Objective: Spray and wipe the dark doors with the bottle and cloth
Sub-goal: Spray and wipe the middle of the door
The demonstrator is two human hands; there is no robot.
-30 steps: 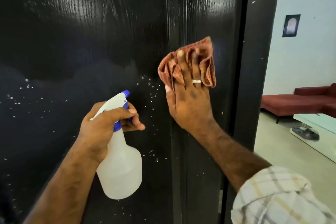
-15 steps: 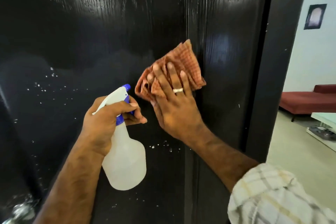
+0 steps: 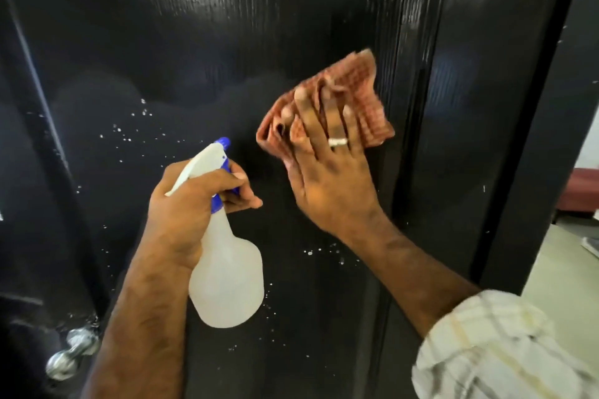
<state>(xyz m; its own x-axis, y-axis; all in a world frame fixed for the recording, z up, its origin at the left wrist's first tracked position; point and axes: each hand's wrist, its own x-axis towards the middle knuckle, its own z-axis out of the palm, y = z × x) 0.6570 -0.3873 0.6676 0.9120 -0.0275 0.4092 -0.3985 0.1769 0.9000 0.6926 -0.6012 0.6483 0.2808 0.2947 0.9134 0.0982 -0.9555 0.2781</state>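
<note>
At five o'clock we see our pale checked sleeve (image 3: pixel 492 347). Our left hand (image 3: pixel 191 204) grips the neck of the translucent white plastic spray bottle with a blue nozzle (image 3: pixel 227 278), fingers curled around the trigger, bottle hanging upright just in front of the glossy black wooden door (image 3: pixel 201 52). Toward one o'clock from it, our right hand (image 3: pixel 330 178) presses the crumpled reddish checked cloth (image 3: pixel 363 100) flat against the door, fingers straight and slightly spread. White droplets (image 3: pixel 129 129) speckle the panel at ten o'clock. A silver metal door handle (image 3: pixel 71 353) sits at seven o'clock.
</note>
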